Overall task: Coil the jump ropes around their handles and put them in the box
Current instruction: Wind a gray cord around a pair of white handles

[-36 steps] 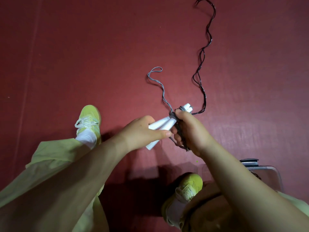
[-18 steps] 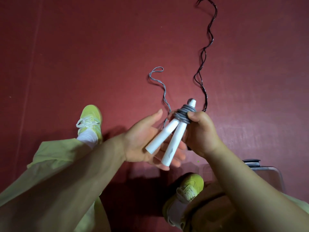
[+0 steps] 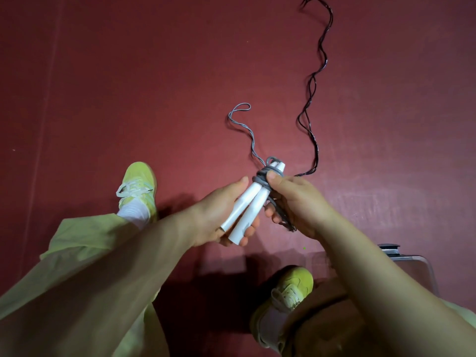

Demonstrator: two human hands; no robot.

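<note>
Two white handles (image 3: 248,202) of a jump rope lie side by side in my left hand (image 3: 219,215), which cups them from below. Grey rope (image 3: 262,176) is coiled around their upper ends. My right hand (image 3: 296,202) pinches those coils with the thumb and holds a strand running down past its fingers. The loose grey tail (image 3: 242,124) trails on the floor beyond the handles and ends in a small loop. A second, black jump rope (image 3: 313,94) lies stretched and wavy on the floor at the upper right. A clear plastic box (image 3: 422,261) sits at the lower right, mostly hidden by my right arm.
The floor is a dark red mat (image 3: 128,86). My legs in pale green trousers and yellow-green shoes (image 3: 137,189) (image 3: 288,292) stand below the hands, one at the left and one beside the box.
The handles have turned from lying flat across my hands to pointing up and away. More grey rope sits around their top, and the loose tail on the floor has grown shorter.
</note>
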